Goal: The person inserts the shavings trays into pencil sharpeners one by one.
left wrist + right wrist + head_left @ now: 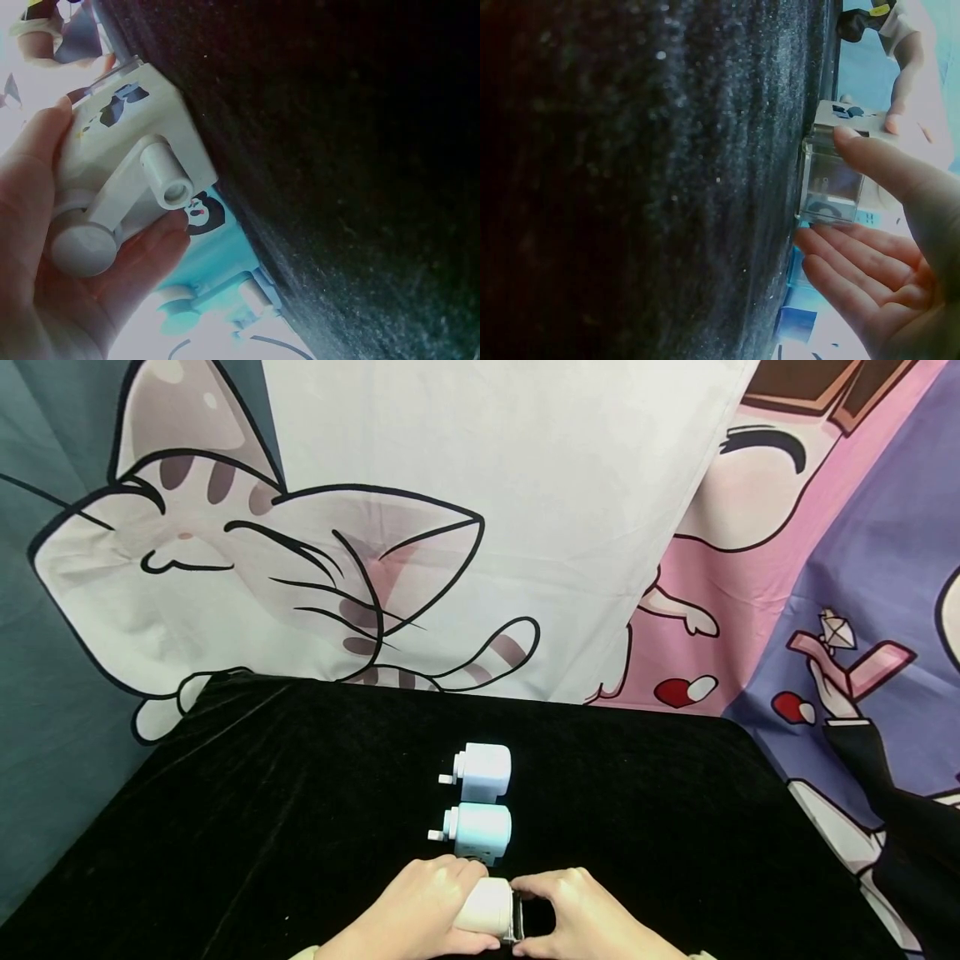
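A cream crank pencil sharpener point(486, 907) lies at the near edge of the view, held between the two hands. My left hand point(423, 902) grips its body, thumb on one side and fingers on the other. In the left wrist view its crank handle point(124, 187) and a dark printed figure show. At the other end, my right hand point(581, 914) pinches the clear shavings drawer point(831, 184), the thumb along one edge and the fingertips at the opposite edge. The drawer overlaps the body in the right wrist view.
Just beyond the hands lies a turquoise pencil sharpener point(483, 828), with a pale lavender-blue one point(486, 770) behind it. Both cranks point left. A black velvety cloth point(300, 810) covers the table, and a printed cartoon curtain point(585, 502) hangs along its back.
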`<action>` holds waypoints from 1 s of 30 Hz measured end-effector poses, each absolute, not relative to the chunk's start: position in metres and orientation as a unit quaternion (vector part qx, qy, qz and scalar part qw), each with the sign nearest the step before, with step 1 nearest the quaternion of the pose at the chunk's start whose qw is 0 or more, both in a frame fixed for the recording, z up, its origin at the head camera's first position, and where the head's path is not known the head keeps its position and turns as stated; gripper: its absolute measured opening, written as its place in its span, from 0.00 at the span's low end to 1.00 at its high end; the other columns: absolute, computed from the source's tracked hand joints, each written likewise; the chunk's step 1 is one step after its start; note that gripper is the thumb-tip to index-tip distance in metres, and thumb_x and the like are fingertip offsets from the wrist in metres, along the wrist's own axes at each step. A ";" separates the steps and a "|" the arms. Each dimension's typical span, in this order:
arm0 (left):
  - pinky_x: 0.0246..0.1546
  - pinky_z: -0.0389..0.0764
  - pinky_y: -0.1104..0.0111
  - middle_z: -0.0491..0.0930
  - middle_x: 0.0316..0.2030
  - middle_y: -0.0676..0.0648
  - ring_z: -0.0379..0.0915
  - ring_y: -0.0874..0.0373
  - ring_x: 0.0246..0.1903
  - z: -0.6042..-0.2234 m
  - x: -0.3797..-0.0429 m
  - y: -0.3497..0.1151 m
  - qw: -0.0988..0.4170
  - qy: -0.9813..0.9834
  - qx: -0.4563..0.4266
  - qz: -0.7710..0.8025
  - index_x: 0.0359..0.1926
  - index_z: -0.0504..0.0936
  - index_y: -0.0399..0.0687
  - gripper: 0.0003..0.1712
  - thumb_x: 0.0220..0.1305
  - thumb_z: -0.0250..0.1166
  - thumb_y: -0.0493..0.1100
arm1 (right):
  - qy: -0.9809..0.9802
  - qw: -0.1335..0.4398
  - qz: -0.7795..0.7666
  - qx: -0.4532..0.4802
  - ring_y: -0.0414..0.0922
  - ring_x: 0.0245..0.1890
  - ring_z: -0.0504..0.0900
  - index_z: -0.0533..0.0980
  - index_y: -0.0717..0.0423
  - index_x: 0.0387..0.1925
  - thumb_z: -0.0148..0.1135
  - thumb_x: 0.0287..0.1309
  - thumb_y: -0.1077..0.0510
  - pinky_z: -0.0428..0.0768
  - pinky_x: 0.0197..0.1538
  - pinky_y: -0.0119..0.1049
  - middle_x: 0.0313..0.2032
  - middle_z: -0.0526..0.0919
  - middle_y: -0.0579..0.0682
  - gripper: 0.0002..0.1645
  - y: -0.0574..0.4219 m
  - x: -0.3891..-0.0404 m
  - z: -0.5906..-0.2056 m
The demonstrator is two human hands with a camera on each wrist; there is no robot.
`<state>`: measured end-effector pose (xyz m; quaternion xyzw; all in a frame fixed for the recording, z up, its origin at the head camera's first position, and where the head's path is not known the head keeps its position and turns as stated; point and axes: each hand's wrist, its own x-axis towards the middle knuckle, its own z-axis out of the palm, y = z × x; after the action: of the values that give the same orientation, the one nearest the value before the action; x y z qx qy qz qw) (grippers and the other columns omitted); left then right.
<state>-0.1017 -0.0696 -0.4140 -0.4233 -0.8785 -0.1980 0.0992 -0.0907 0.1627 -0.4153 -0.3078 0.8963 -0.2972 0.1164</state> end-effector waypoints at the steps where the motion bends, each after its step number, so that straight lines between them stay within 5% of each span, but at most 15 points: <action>1: 0.21 0.67 0.83 0.75 0.25 0.60 0.66 0.74 0.23 -0.414 -0.102 -0.070 0.097 -0.878 -0.424 -0.200 0.35 0.74 0.56 0.25 0.49 0.59 0.69 | 0.896 0.117 -0.298 -0.306 0.30 0.41 0.79 0.74 0.44 0.48 0.64 0.44 0.38 0.79 0.41 0.27 0.43 0.82 0.39 0.29 0.163 -0.091 -0.415; 30: 0.21 0.67 0.82 0.74 0.24 0.60 0.65 0.73 0.22 -0.415 -0.101 -0.068 0.115 -0.877 -0.420 -0.203 0.34 0.74 0.54 0.25 0.47 0.61 0.68 | 0.886 0.072 -0.293 -0.352 0.29 0.38 0.79 0.76 0.47 0.45 0.64 0.43 0.39 0.78 0.39 0.24 0.39 0.83 0.39 0.28 0.151 -0.095 -0.419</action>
<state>-0.1005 -0.0685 -0.4147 -0.4199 -0.8771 -0.2032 0.1146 -0.0952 0.1513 -0.4186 -0.3517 0.8861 -0.2932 0.0723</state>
